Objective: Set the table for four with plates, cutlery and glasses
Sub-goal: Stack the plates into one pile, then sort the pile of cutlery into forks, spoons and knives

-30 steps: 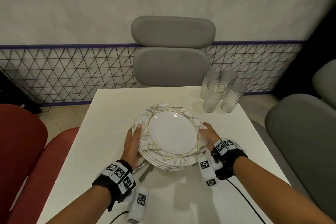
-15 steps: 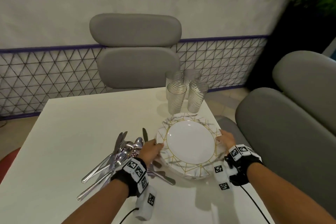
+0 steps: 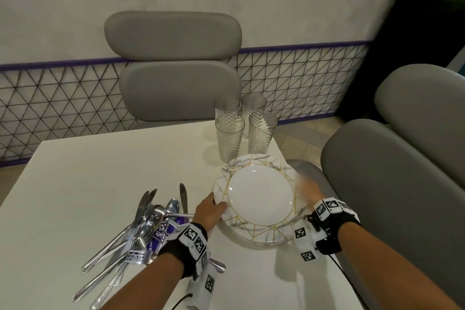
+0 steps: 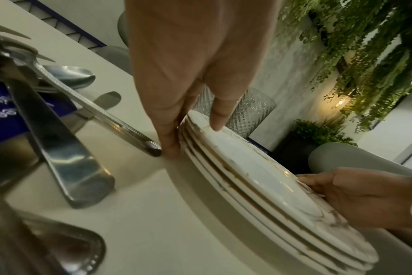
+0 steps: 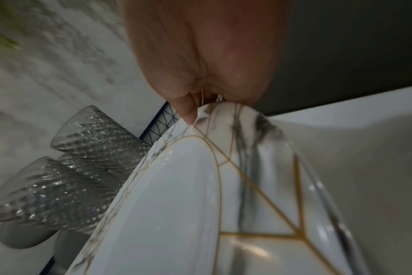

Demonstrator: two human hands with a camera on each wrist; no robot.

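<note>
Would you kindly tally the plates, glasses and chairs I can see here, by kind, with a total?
Marbled plates, stacked, both hands on the rim: 4
Ribbed glasses, grouped behind the stack: 4
Grey chairs: 2
Total: 10
The cutlery lies in a tangled pile, so I cannot count it.

Honestly not much to read here. There's a purple packet (image 3: 168, 233) lying under the cutlery pile (image 3: 141, 231) with white lettering on it, but it's blurry and half covered, so I can't make out a word. The black-and-white square code tags on my wristbands (image 3: 194, 238) carry no readable text.
</note>
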